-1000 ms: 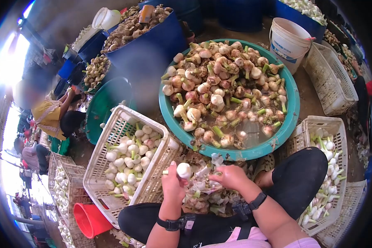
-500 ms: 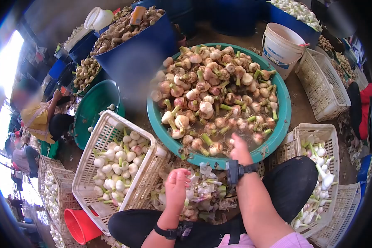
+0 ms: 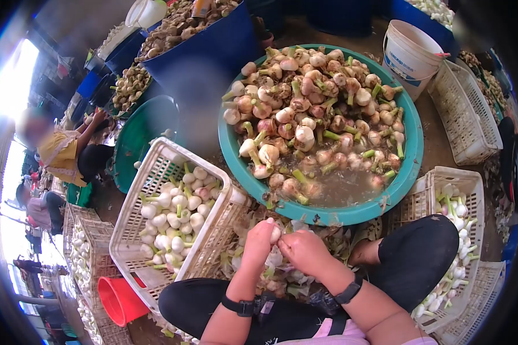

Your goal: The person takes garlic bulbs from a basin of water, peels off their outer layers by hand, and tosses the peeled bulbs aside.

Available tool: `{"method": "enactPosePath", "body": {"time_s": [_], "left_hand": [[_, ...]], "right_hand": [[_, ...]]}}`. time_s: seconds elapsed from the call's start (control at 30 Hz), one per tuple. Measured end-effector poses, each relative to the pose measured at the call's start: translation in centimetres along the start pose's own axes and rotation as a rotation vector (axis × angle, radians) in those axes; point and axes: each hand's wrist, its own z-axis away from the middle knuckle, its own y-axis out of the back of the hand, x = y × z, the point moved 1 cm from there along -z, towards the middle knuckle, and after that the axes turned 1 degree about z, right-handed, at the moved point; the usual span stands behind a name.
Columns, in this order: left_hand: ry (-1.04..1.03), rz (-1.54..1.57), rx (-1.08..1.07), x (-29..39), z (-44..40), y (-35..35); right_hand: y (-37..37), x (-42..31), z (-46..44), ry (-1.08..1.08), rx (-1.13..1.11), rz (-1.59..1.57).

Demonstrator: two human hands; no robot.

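My left hand (image 3: 259, 241) is closed around a garlic bulb (image 3: 275, 234), which shows only in part between my hands. My right hand (image 3: 303, 249) pinches at the same bulb from the right, its fingertips mostly hidden. Both hands are above a pile of loose garlic peels (image 3: 288, 283) between my legs. Beyond them stands a teal tub (image 3: 410, 144) with unpeeled garlic bulbs (image 3: 305, 103) in murky water. Left of my hands, a tilted white crate (image 3: 133, 230) holds peeled white bulbs (image 3: 178, 221).
At the right is another crate (image 3: 472, 183) of peeled garlic. A white bucket (image 3: 406, 60) and a crate (image 3: 463, 115) stand behind it. A red bucket (image 3: 121, 302) is at lower left. Two people sit farther left, one in a yellow top (image 3: 60, 155), near a green tub (image 3: 126, 149).
My right hand has come back from the teal tub's water to meet my left. The left hand, loosely open half a second ago, is now closed on a bulb.
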Motion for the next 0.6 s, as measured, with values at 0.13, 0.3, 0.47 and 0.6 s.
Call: {"method": "enactPosePath", "body": {"time_s": [0.13, 0.3, 0.47, 0.6], "left_hand": [[0.181, 0.155, -0.096, -0.2, 0.4, 0.4], [0.227, 0.296, -0.137, -1.1, 0.5, 0.7], [0.089, 0.340, -0.299, 0.0, 1.2, 0.6], [-0.066, -0.008, -0.338, 0.2, 1.3, 1.5]], "right_hand": [[0.5, -1.1, 0.6, -0.014, -0.077, 0.101], [-1.7, 1.0, 0.0, -0.307, -0.131, -0.273], [-0.7, 1.8, 0.4, -0.824, -0.201, -1.244], [-0.8, 2.0, 0.8, -0.500, -0.127, -0.887]]}}
